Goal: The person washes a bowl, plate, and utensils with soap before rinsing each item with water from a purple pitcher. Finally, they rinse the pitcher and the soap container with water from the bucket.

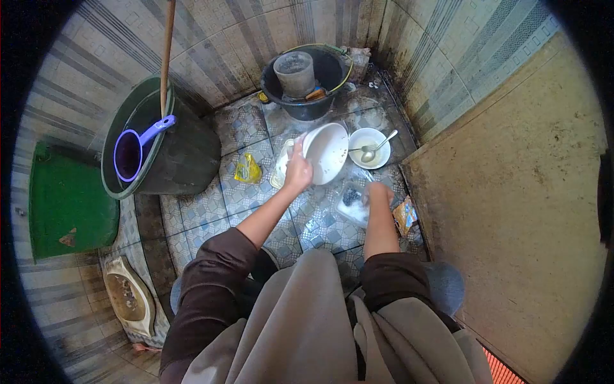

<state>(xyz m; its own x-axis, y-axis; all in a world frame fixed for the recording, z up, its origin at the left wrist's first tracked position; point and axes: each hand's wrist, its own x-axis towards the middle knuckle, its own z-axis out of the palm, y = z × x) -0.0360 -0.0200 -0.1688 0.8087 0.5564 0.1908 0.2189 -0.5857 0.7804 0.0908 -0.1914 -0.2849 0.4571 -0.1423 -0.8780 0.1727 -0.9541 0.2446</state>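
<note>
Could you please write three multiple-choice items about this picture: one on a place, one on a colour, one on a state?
1. Where is the purple scoop?
A. in the green bucket
B. on the floor tiles
C. in the white bowl

2. What colour is the basin by the wall?
A. red
B. black
C. white

3. How is the white plate held?
A. lying flat on the floor
B. upside down on the bucket
C. tilted up on edge by the left hand

Answers:
1 A, the scoop sits inside the bucket's rim.
2 B, its wall is black, with a grey cup inside.
3 C, the left hand's fingers grip the plate's edge while it stands tilted beside the small bowl with a spoon.
</note>
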